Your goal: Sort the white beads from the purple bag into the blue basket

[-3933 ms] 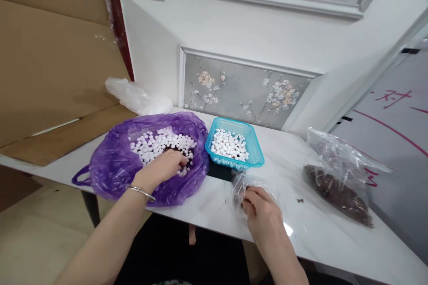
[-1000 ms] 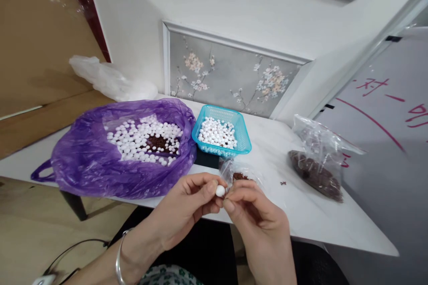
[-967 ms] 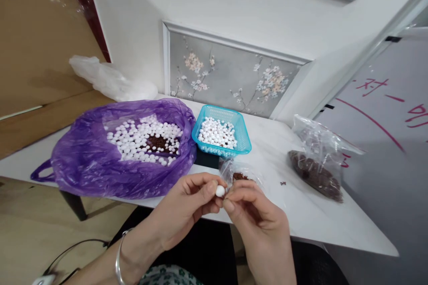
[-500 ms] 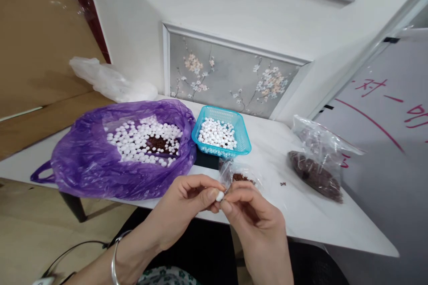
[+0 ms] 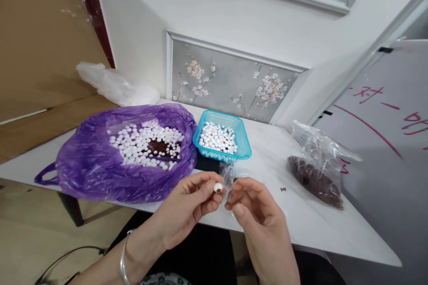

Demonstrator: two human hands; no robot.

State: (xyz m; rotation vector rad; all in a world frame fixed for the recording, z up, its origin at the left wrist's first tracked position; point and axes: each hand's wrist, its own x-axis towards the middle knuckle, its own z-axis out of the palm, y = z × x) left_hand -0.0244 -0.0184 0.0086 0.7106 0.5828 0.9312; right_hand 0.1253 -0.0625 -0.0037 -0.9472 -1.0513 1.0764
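Observation:
Between thumb and fingertips, my left hand [image 5: 195,198] pinches a small white ball [image 5: 218,187] with a brown spot on its lower side. My right hand [image 5: 259,213] is just to the right, its curled fingers parted from the thumb; nothing shows between them. Behind the hands, a small clear bag [image 5: 228,173] lies mostly hidden. Farther back stands a blue plastic basket [image 5: 245,142] holding many white balls [image 5: 217,137], some with brown specks. To the left spreads an opened purple plastic bag [image 5: 90,160], with loose white balls and a heap of small brown pieces [image 5: 162,148] in it.
A clear bag of brown pieces [image 5: 316,182] lies on the right of the white table [image 5: 351,236], near a few loose brown bits [image 5: 283,189]. White plastic [image 5: 117,87] lies at the back left, beside cardboard [image 5: 43,44]. A whiteboard [image 5: 384,178] borders the right.
My right hand has drawn away from the ball and its fingers have parted. The ball remains in my left hand, with its brown spot now showing. The view has tilted slightly upward.

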